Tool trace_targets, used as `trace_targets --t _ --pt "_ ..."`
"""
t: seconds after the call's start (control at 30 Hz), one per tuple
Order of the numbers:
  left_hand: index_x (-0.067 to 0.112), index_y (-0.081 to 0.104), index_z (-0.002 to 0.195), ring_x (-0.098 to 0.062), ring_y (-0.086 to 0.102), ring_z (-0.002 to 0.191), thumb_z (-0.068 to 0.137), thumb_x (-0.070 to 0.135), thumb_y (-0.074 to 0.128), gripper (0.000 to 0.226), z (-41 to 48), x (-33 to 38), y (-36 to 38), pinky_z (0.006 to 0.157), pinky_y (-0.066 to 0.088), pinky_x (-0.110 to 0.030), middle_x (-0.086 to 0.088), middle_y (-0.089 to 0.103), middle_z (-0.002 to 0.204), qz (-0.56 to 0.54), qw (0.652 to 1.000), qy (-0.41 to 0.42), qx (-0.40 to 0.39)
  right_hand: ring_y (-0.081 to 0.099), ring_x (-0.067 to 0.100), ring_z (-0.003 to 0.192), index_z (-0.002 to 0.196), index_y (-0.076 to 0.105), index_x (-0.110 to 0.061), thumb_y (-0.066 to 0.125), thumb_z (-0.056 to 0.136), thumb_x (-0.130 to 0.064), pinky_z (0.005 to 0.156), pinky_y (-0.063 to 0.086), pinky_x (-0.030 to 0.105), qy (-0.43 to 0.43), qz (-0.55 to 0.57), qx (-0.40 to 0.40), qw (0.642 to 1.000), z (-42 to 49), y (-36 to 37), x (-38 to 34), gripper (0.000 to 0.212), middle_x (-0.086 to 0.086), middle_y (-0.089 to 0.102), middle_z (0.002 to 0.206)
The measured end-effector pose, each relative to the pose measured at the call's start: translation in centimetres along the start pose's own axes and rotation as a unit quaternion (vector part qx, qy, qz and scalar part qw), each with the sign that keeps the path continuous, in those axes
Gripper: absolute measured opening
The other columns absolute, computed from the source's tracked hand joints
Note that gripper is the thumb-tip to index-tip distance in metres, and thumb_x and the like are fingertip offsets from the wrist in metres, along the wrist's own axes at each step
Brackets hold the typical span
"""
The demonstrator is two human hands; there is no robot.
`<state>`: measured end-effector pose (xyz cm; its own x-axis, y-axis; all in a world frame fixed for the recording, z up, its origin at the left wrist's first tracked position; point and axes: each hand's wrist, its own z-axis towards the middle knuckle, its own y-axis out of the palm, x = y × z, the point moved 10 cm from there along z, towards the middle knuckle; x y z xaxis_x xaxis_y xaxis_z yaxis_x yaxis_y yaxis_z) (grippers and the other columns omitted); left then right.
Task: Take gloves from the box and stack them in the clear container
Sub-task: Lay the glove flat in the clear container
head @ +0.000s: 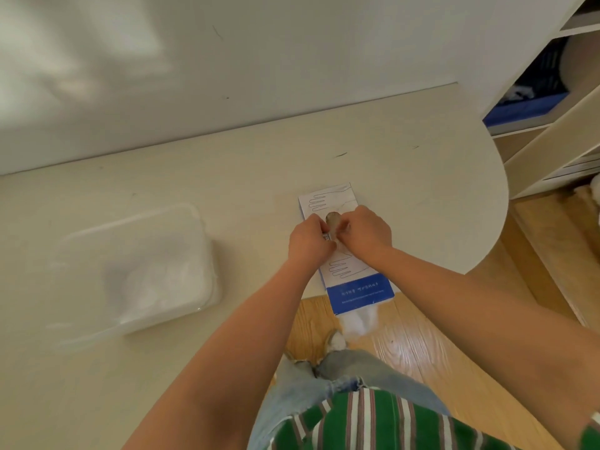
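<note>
View from above, looking down along a person's two bare forearms at a cream bench (227, 196) set against a white wall (194, 76). A long glove box (357, 287), white with line drawings of hands and a blue band at its near end, lies flat near the bench's rounded right end; the blue end sticks out past the near edge, over a wooden floor (406, 336). Both hands meet over the oval opening (332, 219) in the middle of the box top. The left hand (308, 245) and the right hand (368, 232) sit side by side, almost touching, with fingers curled down at the opening. A small pale scrap shows between them, but it is not clear whether they are pinching a glove, the card of the box, or nothing. Well apart to the left, a clear container (211, 264) with rounded corners stands on the bench, with something white and blurred inside. At far right are open shelves (552, 92) holding dark and blue items. At the bottom are a green striped shirt (373, 420) and pale jeans (292, 384).
</note>
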<state>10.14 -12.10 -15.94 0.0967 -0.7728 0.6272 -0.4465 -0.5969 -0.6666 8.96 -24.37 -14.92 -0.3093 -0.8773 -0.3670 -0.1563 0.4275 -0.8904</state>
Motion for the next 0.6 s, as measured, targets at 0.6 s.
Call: trace_targets --t 0.6 --pt "0.004 0.061 0.091 -0.023 0.057 0.065 0.088 -0.003 0.046 0.017 -0.5 -0.9 -2.2 0.052 0.05 -0.026 -0.011 0.062 0.078 -0.217 0.976 -0.032 -0.018 0.05 0.008 0.056 0.099 0.05 -0.018 0.054 0.095 -0.012 0.056 0.041 0.02 -0.057 0.497 -0.033 0.865 0.6 -7.4 -3.3 0.009 -0.006 0.062 0.068"
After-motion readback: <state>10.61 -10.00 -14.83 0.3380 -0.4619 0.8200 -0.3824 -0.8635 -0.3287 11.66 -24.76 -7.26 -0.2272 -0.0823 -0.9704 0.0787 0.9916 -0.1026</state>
